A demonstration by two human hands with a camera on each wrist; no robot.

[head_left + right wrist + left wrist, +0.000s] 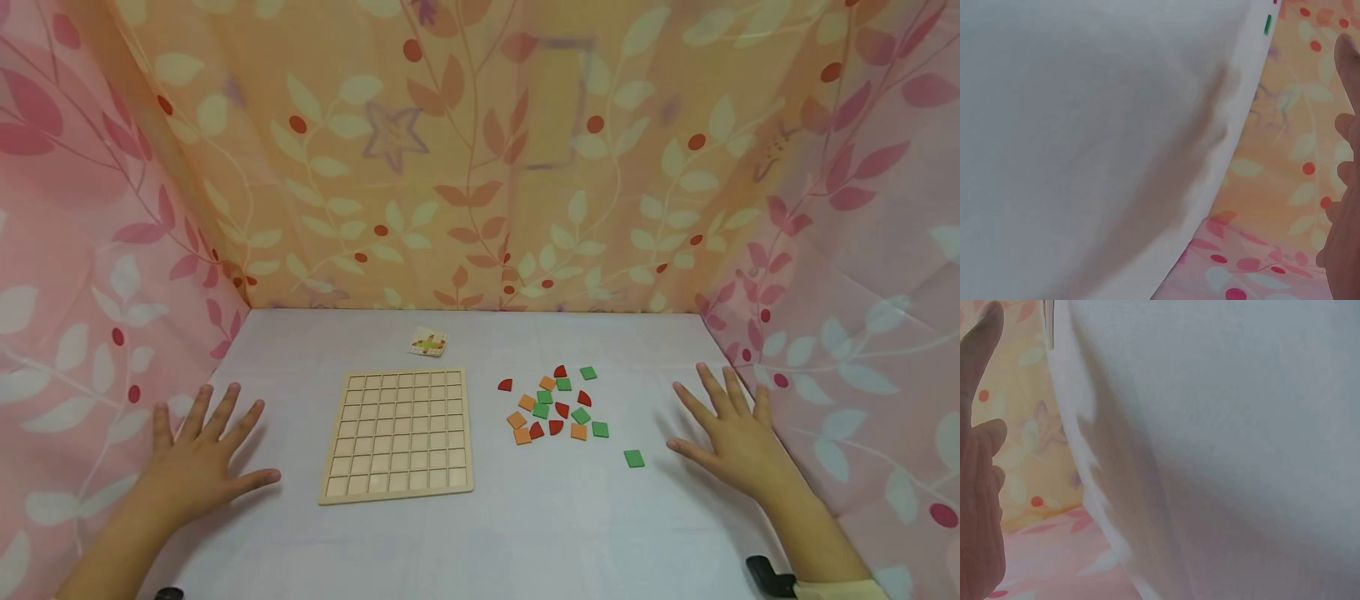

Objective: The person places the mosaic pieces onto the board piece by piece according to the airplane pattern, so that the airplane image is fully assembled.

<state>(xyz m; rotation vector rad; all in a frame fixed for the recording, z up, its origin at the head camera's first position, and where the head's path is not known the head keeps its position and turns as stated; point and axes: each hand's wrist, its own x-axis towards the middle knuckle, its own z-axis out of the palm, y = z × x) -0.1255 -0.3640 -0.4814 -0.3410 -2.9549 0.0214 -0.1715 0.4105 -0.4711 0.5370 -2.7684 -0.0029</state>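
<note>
With fingers spread, my left hand (197,471) hovers over the table's left side, left of a wooden grid board (397,437) whose square cells hold nothing. My right hand (731,446) is spread too, above the table's right side. Nearest to it lies a green diamond tile (634,458). Farther left is a loose group of flat pieces: green tiles (600,429), orange squares (579,431) and red quarter-circle pieces (556,427). Neither hand holds anything. Both wrist views show the edge of a hand, the left hand (982,512) and the right hand (1344,219), with shadows on the cloth.
A small picture card (428,342) with a coloured pattern lies behind the board. White cloth covers the table (525,542). An orange leaf-print curtain (465,167) closes off the back, and pink curtains (67,250) stand along both sides.
</note>
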